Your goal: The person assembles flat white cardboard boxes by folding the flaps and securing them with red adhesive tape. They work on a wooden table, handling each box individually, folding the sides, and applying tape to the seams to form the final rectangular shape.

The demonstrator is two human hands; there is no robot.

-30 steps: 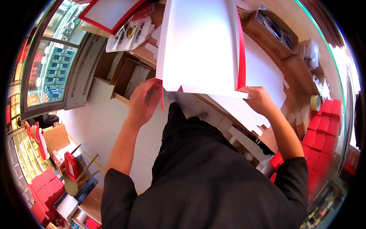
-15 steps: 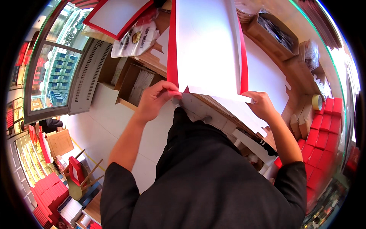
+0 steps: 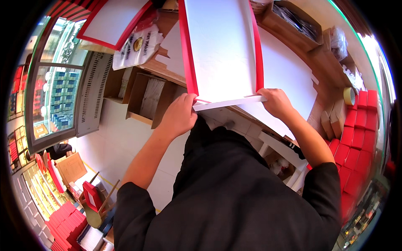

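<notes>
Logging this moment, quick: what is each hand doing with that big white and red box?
Left hand: closed on the near left corner of the box.
Right hand: closed on its near right corner.

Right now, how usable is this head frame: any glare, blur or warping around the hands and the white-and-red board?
Head view: the left hand and right hand are sharp on the white-and-red board; fisheye bends the board's red edges and the window frame; a bright washout sits at the right rim, above the red boxes; the corners are black.
</notes>
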